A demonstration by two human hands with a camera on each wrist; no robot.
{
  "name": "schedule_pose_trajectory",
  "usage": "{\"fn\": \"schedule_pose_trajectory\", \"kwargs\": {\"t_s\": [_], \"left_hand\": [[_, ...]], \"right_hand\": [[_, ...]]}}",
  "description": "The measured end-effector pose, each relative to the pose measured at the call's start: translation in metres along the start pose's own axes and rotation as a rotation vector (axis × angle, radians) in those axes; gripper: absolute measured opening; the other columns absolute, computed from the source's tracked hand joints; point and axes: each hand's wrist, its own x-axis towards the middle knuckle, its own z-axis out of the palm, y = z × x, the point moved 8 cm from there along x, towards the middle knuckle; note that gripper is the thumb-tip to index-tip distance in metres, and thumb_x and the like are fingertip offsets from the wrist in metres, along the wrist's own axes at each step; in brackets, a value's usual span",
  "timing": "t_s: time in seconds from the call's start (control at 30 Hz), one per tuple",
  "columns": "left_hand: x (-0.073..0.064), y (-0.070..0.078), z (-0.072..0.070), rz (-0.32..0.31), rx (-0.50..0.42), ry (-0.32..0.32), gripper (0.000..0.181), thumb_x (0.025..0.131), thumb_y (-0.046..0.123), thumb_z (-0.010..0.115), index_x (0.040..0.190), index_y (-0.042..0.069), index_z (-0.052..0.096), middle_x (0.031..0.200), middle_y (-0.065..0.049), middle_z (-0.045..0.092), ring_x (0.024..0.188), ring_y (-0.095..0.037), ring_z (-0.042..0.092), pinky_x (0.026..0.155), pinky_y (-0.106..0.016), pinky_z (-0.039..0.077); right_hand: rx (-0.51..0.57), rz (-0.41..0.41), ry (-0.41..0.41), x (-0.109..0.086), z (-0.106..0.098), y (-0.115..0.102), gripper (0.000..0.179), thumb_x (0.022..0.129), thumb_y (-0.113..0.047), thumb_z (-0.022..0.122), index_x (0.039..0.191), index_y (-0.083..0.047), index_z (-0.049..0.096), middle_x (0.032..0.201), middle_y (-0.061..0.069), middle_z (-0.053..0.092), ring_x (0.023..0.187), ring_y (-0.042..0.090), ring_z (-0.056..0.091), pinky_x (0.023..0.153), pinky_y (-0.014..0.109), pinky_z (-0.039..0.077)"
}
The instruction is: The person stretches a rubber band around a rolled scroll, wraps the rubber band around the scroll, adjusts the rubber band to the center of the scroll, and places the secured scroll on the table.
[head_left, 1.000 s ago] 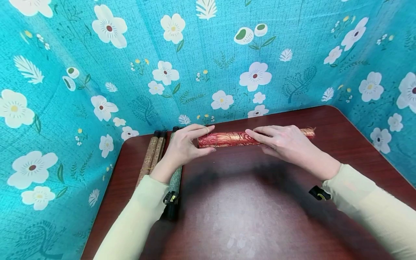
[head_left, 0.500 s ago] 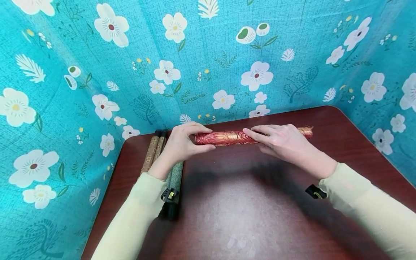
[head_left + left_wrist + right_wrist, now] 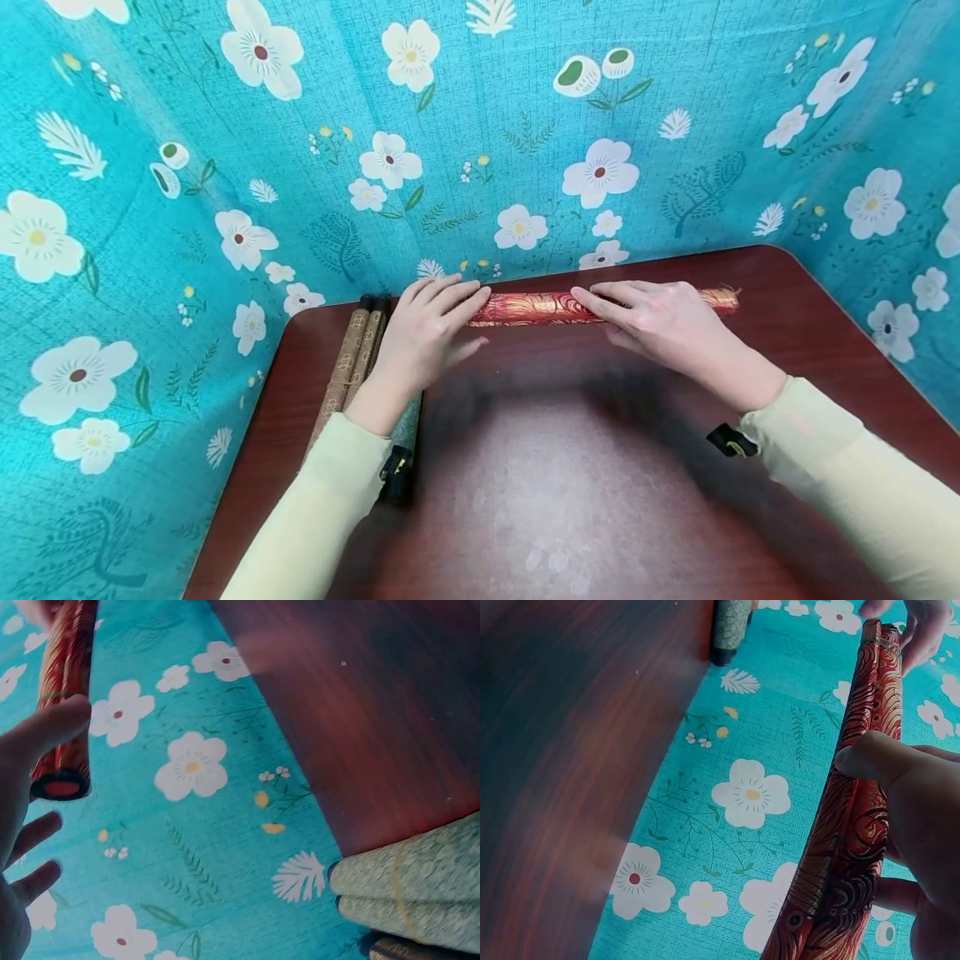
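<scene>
A red and gold brocade roll (image 3: 536,308), scroll-like, is held level above the far part of the table. My right hand (image 3: 656,321) grips it right of its middle, the thumb across the near side in the right wrist view. At the roll's left end is my left hand (image 3: 427,329), fingers extended over it and thumb apart below. In the left wrist view the left thumb (image 3: 56,727) overlaps the roll near its dark-rimmed end (image 3: 61,785), the other fingers spread beyond. A thin band (image 3: 877,643) circles the roll near that end. Frayed threads show at its right end (image 3: 723,302).
Brown patterned rolls (image 3: 348,354) lie along the table's left side. Beside them are green rolls (image 3: 420,877) with a thin band around them, partly behind my left arm in the head view. A blue floral cloth (image 3: 465,125) hangs behind the dark red table (image 3: 555,483).
My left hand has turned and loosened from around the roll's end, its fingers now extended over the top and its thumb free. The right hand keeps its grip, with the roll slightly higher.
</scene>
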Motion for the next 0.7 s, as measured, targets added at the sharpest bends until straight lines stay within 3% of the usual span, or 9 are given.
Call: {"fn": "schedule_pose_trajectory", "kwargs": {"t_s": [0.1,0.27,0.5,0.7], "left_hand": [[-0.003,0.006,0.000,0.025,0.098,0.046,0.060,0.078,0.025,0.098,0.131,0.008,0.075,0.128,-0.010,0.076,0.125,-0.035,0.068,0.111,-0.055,0.049],[-0.005,0.012,0.005,0.033,0.186,0.091,0.054,0.081,0.021,0.096,0.129,0.006,0.076,0.122,-0.011,0.077,0.122,-0.035,0.069,0.110,-0.053,0.051],[-0.003,0.020,0.011,0.020,0.260,0.114,0.051,0.083,0.020,0.093,0.128,0.005,0.076,0.119,-0.011,0.078,0.118,-0.035,0.071,0.109,-0.050,0.053],[0.000,0.026,0.014,0.014,0.306,0.142,0.050,0.082,0.019,0.093,0.127,0.004,0.077,0.118,-0.011,0.079,0.117,-0.036,0.072,0.108,-0.048,0.054]], "right_hand": [[-0.013,-0.004,0.011,-0.001,-0.002,0.000,0.074,0.075,-0.009,0.094,0.144,-0.010,0.068,0.119,0.017,0.077,0.097,0.034,0.077,0.055,0.048,0.061],[-0.013,-0.007,0.031,-0.001,-0.004,-0.001,0.072,0.076,-0.008,0.091,0.145,-0.011,0.067,0.121,0.017,0.077,0.099,0.035,0.077,0.063,0.052,0.063],[-0.052,-0.011,0.069,-0.003,-0.006,-0.002,0.071,0.079,-0.007,0.088,0.146,-0.013,0.067,0.124,0.015,0.076,0.098,0.037,0.076,0.072,0.055,0.064],[-0.079,-0.018,0.071,-0.004,-0.006,-0.003,0.057,0.092,-0.012,0.079,0.147,-0.012,0.065,0.124,0.017,0.076,0.098,0.037,0.076,0.078,0.053,0.064]]}}
